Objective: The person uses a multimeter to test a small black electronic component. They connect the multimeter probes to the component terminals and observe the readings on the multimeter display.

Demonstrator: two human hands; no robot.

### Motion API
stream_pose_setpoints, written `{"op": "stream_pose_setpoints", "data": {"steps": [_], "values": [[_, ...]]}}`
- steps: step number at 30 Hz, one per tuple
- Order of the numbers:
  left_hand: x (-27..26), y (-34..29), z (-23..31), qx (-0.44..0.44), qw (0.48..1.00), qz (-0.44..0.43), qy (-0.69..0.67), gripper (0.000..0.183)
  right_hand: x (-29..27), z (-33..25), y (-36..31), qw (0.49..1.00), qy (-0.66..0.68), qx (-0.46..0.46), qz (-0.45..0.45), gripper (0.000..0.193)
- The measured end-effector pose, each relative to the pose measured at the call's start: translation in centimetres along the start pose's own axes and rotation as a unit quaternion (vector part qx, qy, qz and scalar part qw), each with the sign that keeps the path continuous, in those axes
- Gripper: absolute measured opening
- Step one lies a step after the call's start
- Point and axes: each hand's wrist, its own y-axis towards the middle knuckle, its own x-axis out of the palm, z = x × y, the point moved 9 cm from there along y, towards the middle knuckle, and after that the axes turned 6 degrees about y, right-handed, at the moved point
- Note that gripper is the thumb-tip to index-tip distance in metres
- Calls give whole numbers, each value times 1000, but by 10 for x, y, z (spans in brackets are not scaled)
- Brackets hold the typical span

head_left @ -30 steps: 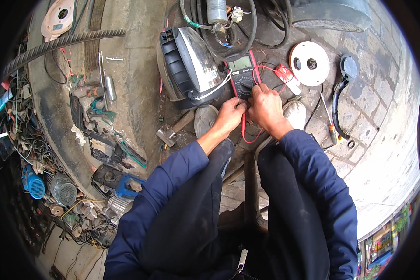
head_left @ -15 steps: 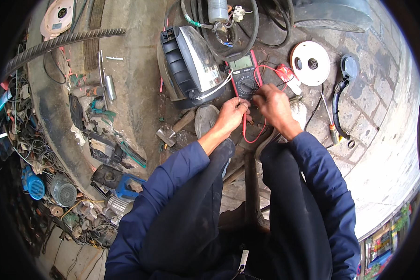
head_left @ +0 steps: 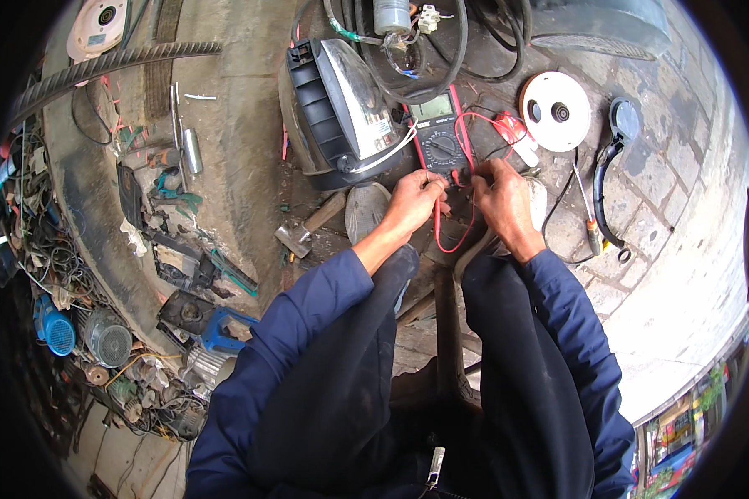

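A red and dark multimeter [head_left: 438, 143] lies on the pavement beyond my hands, its screen and dial uncovered. My left hand [head_left: 409, 204] pinches a red test probe [head_left: 438, 218] just below the meter. From the probe a thin red lead loops down and back up toward my right hand [head_left: 505, 200]. The right hand's fingers are curled together beside the meter's lower right corner, and what lies in them is hidden. Left of the meter stands an electric kettle [head_left: 329, 112] on its side, with a dark handle and clear body. A white round kettle base [head_left: 555, 111] lies to the right.
A hammer [head_left: 310, 224] rests left of my left foot. On the right are a screwdriver [head_left: 592, 224] and a loose black kettle handle [head_left: 612, 175]. Thick black cable [head_left: 462, 50] coils at the top. Scrap parts and motors [head_left: 108, 337] heap at the left.
My right hand has drawn back from the multimeter's lower end, down and to the right. The dial and a red plug below it now show more fully. My left hand stays nearly in place.
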Motion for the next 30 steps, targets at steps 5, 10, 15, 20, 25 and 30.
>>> {"op": "stream_pose_setpoints", "data": {"steps": [5, 10, 15, 20, 25, 30], "values": [[1, 1, -2, 4, 1000, -9, -5, 19, -11, 19, -5, 999, 17, 39, 15, 19], [1, 1, -3, 7, 1000, -14, 0, 18, -18, 31, -10, 996, 19, 83, 10, 20], [1, 0, -3, 0, 1000, -12, -2, 17, -15, 28, -12, 997, 22, 72, 6, 20], [2, -2, -5, -12, 999, -33, -32, 18, -6, 21, -17, 997, 43, 58, -7, 16], [4, -5, -6, -13, 998, -39, -43, 18, -2, 0, -19, 1000, 5, -5, 4, 19], [9, 0, 4, 34, 999, -24, 11, 19, 8, -25, -2, 990, -125, -59, -21, 28]]}}
